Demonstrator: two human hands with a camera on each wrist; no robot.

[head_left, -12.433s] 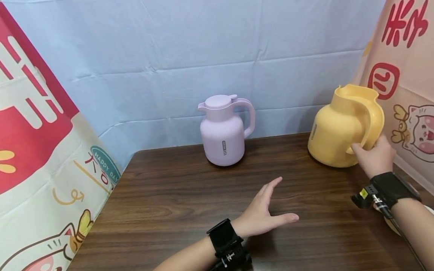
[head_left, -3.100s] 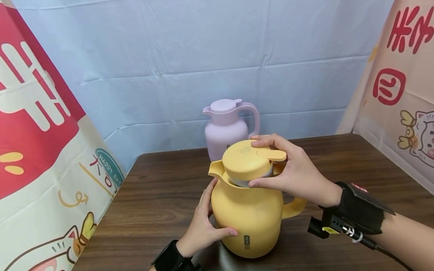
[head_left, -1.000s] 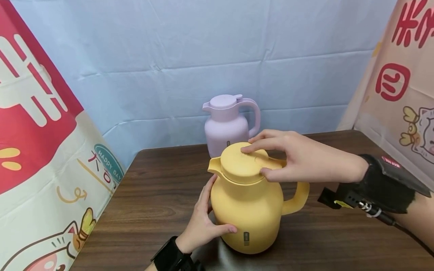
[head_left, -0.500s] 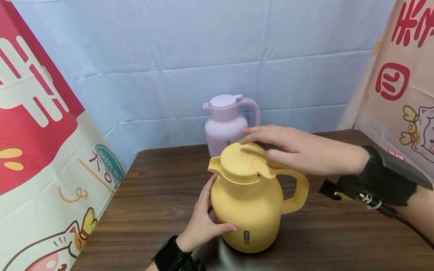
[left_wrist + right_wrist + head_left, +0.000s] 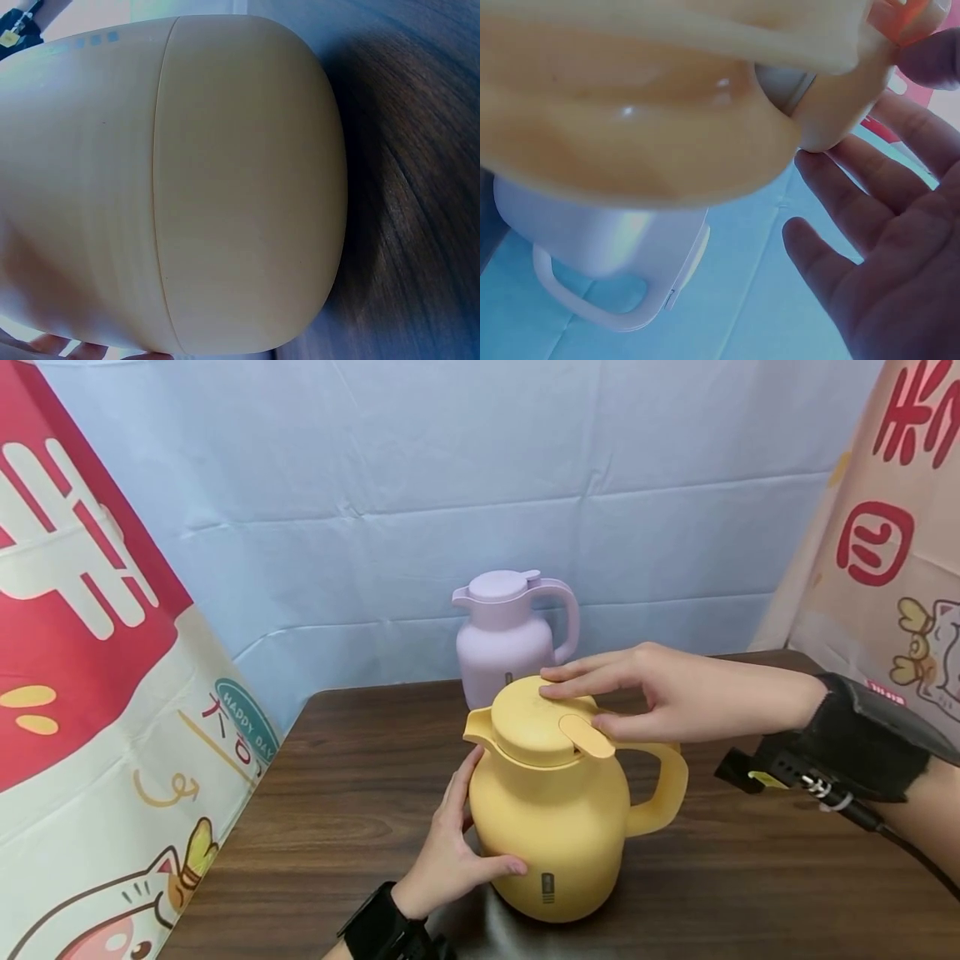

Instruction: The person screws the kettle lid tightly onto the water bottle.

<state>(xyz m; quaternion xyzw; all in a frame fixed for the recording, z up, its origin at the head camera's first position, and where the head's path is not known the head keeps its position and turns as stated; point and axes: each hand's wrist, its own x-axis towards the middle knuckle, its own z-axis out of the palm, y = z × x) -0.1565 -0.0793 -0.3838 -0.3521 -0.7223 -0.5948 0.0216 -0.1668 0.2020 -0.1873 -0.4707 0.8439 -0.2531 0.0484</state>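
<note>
A yellow thermos jug (image 5: 551,835) stands upright on the table, spout to the left and handle (image 5: 667,789) to the right. Its round lid (image 5: 525,722) sits in the mouth, and the lid's lever (image 5: 587,735) points toward the near right, out of line with the handle. My left hand (image 5: 442,864) grips the jug's left side, thumb across the front; in the left wrist view its fingertips (image 5: 86,351) show at the body's edge. My right hand (image 5: 667,693) rests its extended fingers on the lid, thumb at the lever. The right wrist view has these fingers (image 5: 855,199) by the lid's edge.
A smaller lilac thermos jug (image 5: 498,647) with its lid on stands behind the yellow one, near the back edge of the wood-grain table (image 5: 360,777). Light blue cloth (image 5: 375,527) hangs behind, and printed cloths hang at left and right.
The yellow jug came from the far right, lidless, to the middle. The raised lid sank into the mouth and its lever turned nearer me. My right hand lifted slightly, then lowered onto the lid.
</note>
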